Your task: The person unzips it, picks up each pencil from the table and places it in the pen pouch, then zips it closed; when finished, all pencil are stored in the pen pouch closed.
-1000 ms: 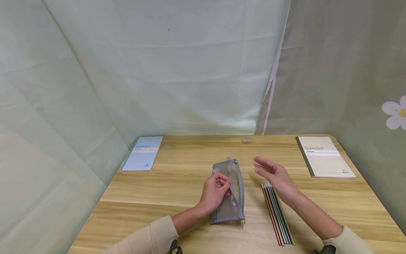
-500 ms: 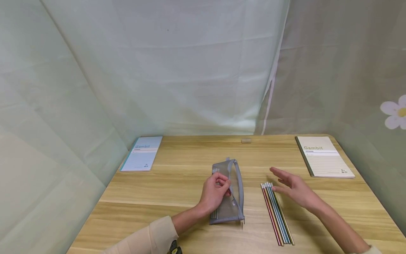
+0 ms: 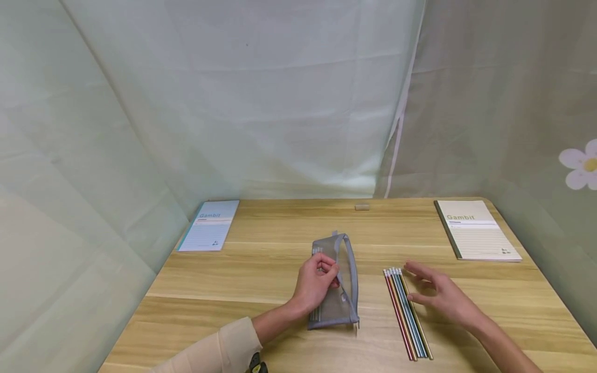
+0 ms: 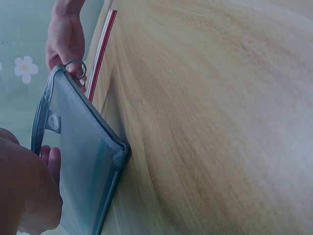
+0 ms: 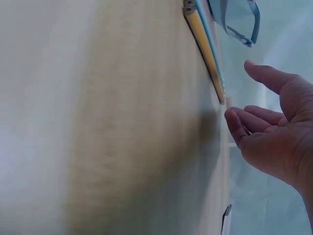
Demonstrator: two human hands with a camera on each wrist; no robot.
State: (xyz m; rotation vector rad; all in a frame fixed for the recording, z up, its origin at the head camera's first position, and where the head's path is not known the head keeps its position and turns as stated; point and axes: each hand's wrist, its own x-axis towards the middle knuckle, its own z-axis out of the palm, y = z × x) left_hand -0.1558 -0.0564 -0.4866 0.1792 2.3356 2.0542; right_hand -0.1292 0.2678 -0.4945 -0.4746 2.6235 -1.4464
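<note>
My left hand [image 3: 313,284] pinches the opening edge of a grey mesh pencil case [image 3: 330,312], which gapes along its right side. In the left wrist view, the case [image 4: 78,132] stands up from the table, a ring [image 4: 82,78] at its top corner. Right of it lies a row of several pencils [image 3: 407,316], side by side, in red, gold, blue and dark tones. My right hand [image 3: 443,296] hovers at their right side with fingers spread, the thumb close to the outermost pencil. Nothing lies in that palm in the right wrist view, where the pencils [image 5: 206,49] show end-on.
A blue-spined notebook [image 3: 210,226] lies at the back left of the wooden table [image 3: 224,280]. A dark-spined notebook [image 3: 478,230] is at the back right. Near the back edge sits a small eraser-like block [image 3: 361,207]. Fabric curtains [image 3: 298,103] enclose the table.
My right hand has moved right and toward me, from above the pencils' far ends to beside them, and come lower. The left hand and pencil case have stayed in place.
</note>
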